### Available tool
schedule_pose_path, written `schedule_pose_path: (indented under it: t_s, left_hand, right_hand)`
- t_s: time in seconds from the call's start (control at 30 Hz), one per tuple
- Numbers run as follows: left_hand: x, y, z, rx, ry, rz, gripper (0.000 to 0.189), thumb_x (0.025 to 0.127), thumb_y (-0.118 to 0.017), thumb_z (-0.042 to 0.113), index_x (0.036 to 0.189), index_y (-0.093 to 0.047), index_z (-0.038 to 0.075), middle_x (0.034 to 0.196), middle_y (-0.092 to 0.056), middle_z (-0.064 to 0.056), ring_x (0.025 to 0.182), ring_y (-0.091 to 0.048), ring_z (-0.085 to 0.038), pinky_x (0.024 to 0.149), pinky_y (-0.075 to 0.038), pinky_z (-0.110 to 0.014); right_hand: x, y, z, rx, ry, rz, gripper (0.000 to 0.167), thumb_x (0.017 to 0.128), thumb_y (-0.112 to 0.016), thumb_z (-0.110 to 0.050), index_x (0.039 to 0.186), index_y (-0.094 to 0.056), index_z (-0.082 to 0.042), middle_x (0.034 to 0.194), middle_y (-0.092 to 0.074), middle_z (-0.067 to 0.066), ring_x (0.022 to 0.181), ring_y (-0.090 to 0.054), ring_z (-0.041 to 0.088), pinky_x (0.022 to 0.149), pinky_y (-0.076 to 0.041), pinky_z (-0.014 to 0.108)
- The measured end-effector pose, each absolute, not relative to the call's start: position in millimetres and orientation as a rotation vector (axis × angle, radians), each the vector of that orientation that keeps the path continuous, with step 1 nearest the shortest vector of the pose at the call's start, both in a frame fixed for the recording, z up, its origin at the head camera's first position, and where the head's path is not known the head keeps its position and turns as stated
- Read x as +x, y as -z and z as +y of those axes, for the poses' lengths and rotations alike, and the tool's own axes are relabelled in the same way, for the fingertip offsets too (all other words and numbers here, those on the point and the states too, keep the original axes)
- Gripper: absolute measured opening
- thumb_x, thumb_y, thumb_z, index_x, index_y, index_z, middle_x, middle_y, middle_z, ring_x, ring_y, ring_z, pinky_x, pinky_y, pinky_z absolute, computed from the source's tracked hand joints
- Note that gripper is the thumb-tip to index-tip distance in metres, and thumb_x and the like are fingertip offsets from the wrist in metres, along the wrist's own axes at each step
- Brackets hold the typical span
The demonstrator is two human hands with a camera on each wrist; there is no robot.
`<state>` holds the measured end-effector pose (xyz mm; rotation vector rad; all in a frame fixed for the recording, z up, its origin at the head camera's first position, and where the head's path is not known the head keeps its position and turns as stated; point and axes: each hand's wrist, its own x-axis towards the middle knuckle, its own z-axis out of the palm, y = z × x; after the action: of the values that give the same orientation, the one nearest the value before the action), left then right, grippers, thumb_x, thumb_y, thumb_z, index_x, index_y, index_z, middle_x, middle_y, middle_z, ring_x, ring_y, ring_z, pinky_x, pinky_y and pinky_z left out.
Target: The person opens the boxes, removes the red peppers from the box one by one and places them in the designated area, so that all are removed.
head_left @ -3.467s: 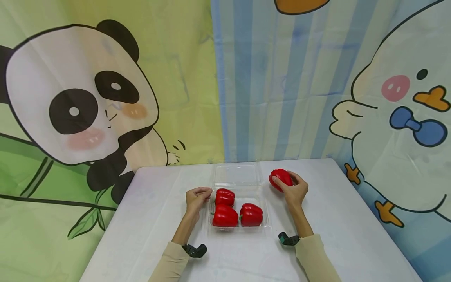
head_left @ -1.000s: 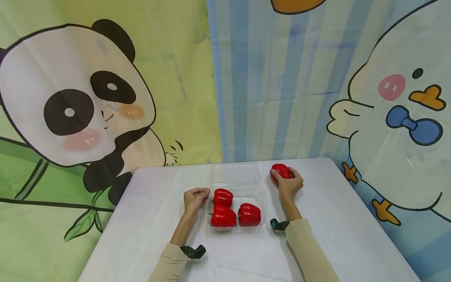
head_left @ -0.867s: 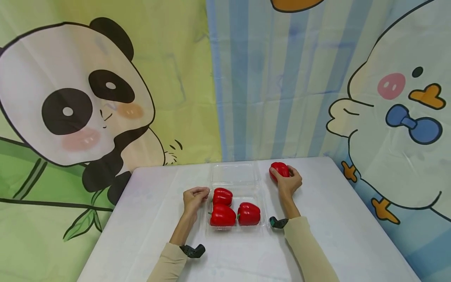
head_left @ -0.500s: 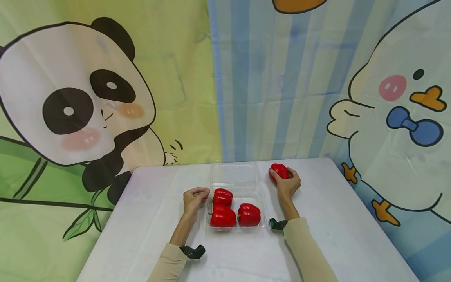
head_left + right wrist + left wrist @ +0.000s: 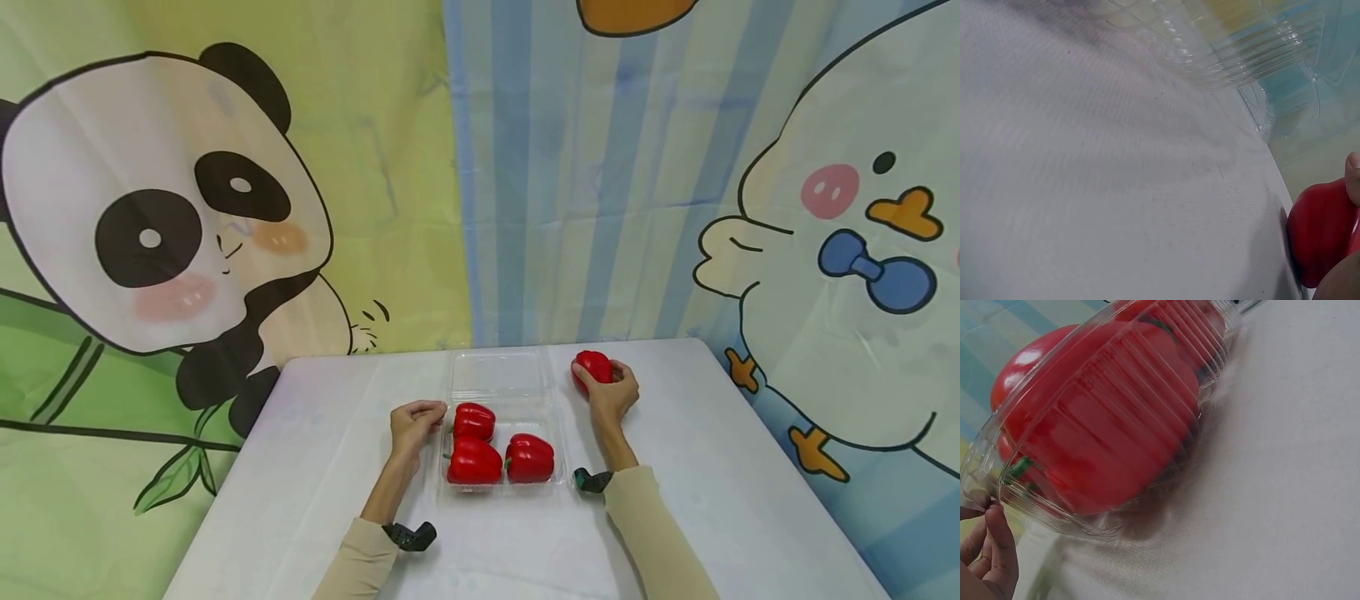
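Observation:
A clear plastic clamshell box (image 5: 519, 415) stands on the white table with its lid (image 5: 497, 371) folded back. Three red bell peppers lie inside: one at the back left (image 5: 474, 421), one at the front left (image 5: 472, 462) and one at the front right (image 5: 531, 458). My left hand (image 5: 412, 427) pinches the box's left rim between thumb and fingers, seen close in the left wrist view (image 5: 994, 550). To the right of the lid, my right hand (image 5: 615, 395) grips another red bell pepper (image 5: 592, 368). The right wrist view shows this pepper (image 5: 1316, 231) low, close to the table surface.
The white-covered table (image 5: 720, 500) ends at a back edge just behind the lid and the held pepper. Behind it hang curtains with a printed panda (image 5: 247, 250) and a white bird (image 5: 847, 350). Dark wrist devices (image 5: 411, 537) sit at both cuffs.
Since the earliest frame my right hand has moved the held pepper slightly toward the back of the table. Over the last second it shifts only a little. My left hand stays at the box's rim.

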<state>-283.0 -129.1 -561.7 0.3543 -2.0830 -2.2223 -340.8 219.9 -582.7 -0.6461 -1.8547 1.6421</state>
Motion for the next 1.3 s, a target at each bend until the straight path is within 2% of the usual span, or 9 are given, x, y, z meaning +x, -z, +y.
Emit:
schedule_pose_path:
  t_s: [0.3, 0.63, 1.0, 1.3]
  left_hand:
    - [-282, 563, -129, 0.344, 2.223, -2.085, 0.026, 0.096, -0.082, 0.008, 0.113, -0.079, -0.012, 0.083, -0.081, -0.004, 0.068, -0.069, -0.008, 0.065, -0.061, -0.020]
    - [-283, 561, -130, 0.324, 2.233, -2.075, 0.026, 0.097, -0.082, 0.007, 0.114, -0.078, -0.013, 0.089, -0.082, -0.013, 0.069, -0.069, -0.009, 0.064, -0.062, -0.020]
    - [-283, 561, -131, 0.339, 2.239, -2.076, 0.027, 0.098, -0.081, 0.009, 0.114, -0.078, -0.012, 0.092, -0.082, -0.018, 0.069, -0.068, -0.007, 0.064, -0.061, -0.019]
    - [-284, 564, -131, 0.348, 2.239, -2.093, 0.026, 0.097, -0.081, 0.008, 0.115, -0.078, -0.012, 0.088, -0.082, -0.012, 0.068, -0.068, -0.008, 0.065, -0.061, -0.020]
  right_hand:
    - [-338, 584, 222, -0.614, -1.635, -1.859, 0.079, 0.083, -0.097, -0.032, 0.147, -0.060, -0.004, 0.149, -0.062, 0.021, 0.139, -0.053, 0.038, 0.119, -0.052, 0.058]
    - [-337, 582, 222, -0.633, -1.637, -1.889, 0.080, 0.085, -0.096, -0.030, 0.151, -0.057, -0.007, 0.153, -0.059, 0.019, 0.143, -0.051, 0.037, 0.120, -0.052, 0.058]
    - [-332, 577, 223, -0.611, -1.627, -1.877, 0.079, 0.084, -0.096, -0.029, 0.150, -0.059, -0.005, 0.152, -0.061, 0.020, 0.139, -0.054, 0.039, 0.119, -0.052, 0.058]
    - [-328, 574, 227, -0.634, -1.599, -1.879, 0.078, 0.084, -0.096, -0.028, 0.149, -0.060, -0.007, 0.151, -0.062, 0.020, 0.137, -0.054, 0.039, 0.119, -0.052, 0.057]
